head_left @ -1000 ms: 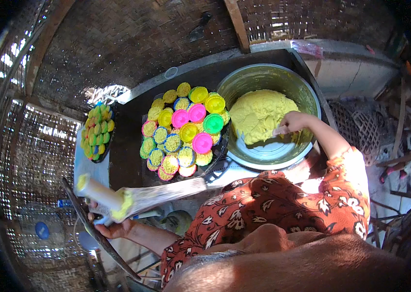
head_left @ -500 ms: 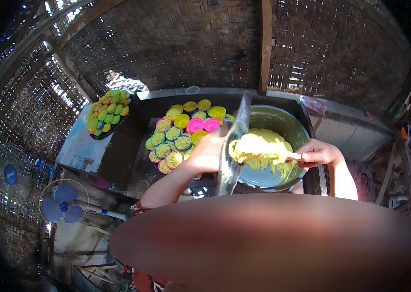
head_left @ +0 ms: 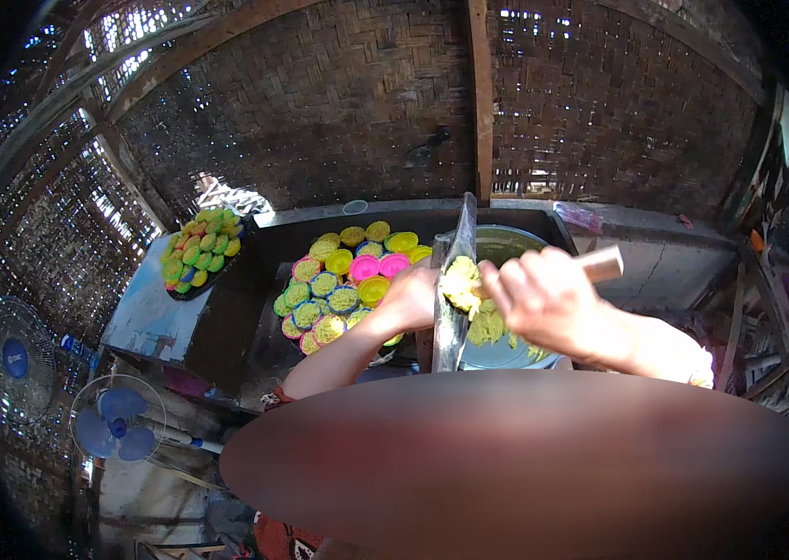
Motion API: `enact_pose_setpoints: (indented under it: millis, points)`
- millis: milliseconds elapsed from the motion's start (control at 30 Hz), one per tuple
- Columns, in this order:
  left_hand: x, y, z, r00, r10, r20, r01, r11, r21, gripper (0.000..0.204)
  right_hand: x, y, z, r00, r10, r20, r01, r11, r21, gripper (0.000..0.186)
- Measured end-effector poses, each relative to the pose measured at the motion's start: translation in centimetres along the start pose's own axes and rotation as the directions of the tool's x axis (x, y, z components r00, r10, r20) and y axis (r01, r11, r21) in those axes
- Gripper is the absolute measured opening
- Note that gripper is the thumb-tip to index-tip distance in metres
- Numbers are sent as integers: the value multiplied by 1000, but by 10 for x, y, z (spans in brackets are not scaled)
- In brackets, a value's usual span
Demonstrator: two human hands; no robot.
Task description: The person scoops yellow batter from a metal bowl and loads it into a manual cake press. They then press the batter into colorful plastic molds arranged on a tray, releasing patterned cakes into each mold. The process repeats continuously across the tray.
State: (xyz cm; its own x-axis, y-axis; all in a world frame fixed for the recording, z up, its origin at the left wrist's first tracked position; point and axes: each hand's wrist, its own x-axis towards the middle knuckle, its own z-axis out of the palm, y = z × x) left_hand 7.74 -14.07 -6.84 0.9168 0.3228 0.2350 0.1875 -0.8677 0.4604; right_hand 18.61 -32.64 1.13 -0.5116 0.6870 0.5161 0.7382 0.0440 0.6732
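My left hand (head_left: 413, 297) grips the near-left side of a long, narrow, shiny grey tool (head_left: 449, 345), its fingers partly hidden behind it. The tool's exact kind cannot be made out. Soft yellow-green dough (head_left: 462, 285) sits in the opening at its middle. A pale wooden spatula (head_left: 603, 264) is in my closed right hand (head_left: 549, 301), handle end pointing up and right; its blade is hidden by the hand and dough. Beneath both hands stands a large metal pot (head_left: 507, 235), with more dough hanging over it.
Left of the pot crowd small pink, green, blue and yellow cups (head_left: 343, 299), most filled with stringy dough, several bare. A heap of coloured cups (head_left: 200, 245) rests on the far-left ledge. A blue fan (head_left: 117, 425) stands lower left. Woven walls (head_left: 320, 121) enclose the back.
My right hand has moved left and turned over, bringing the spatula's dough against the grey tool's opening. The spatula's handle now points up and right. My left hand keeps its hold.
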Motion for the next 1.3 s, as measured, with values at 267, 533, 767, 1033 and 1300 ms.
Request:
enact_pose_setpoints:
  millis: [267, 533, 767, 1033, 1300]
  points:
    - [11, -31, -10, 995, 66, -74, -73, 993, -92, 41, -19, 20, -21, 1000, 6, -8, -6, 998, -55, 26]
    - [14, -39, -3, 994, 63, -88, -72, 992, -99, 40, -32, 53, -40, 864, 334, 377, -480, 773, 414, 23]
    - [6, -8, 1, 935, 230, -271, -237, 972, 6, 44, -14, 65, -37, 782, 250, 571, -441, 869, 224, 20]
    - [17, 5, 8, 960, 120, -254, -151, 983, -105, 42, 6, 32, -15, 883, 180, 434, -306, 921, 241, 15]
    - [20, 11, -13, 997, -83, -3, 82, 992, -91, 50, -5, 16, 18, 966, -231, -112, 208, 960, -187, 31]
